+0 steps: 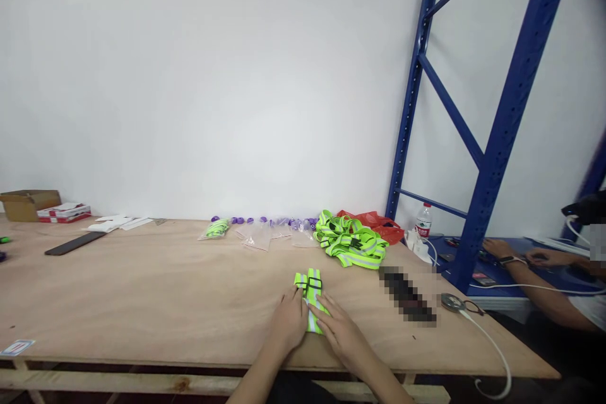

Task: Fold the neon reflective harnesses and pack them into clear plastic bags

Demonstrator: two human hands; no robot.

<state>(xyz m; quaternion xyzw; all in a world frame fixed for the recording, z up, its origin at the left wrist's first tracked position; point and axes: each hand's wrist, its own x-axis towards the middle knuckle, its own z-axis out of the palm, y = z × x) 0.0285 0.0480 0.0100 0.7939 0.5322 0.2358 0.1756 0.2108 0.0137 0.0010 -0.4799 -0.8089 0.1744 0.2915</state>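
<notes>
A folded neon-yellow reflective strap (311,293) with a black buckle lies on the wooden table (142,290) near its front edge. My left hand (290,322) rests on the strap's left side with fingers curled down over it. My right hand (338,328) lies flat across the strap's right part, fingers stretched out and pressing it to the table. A heap of the same neon straps (351,241) sits farther back to the right.
Clear bags (258,237), one bagged strap (216,228) and purple pieces (293,223) line the back. A red bag (379,224), water bottle (423,221), blue rack (492,158), cardboard box (28,204), dark bar (74,243) and white cable (492,347) are around. Another person's arms (534,278) are at right.
</notes>
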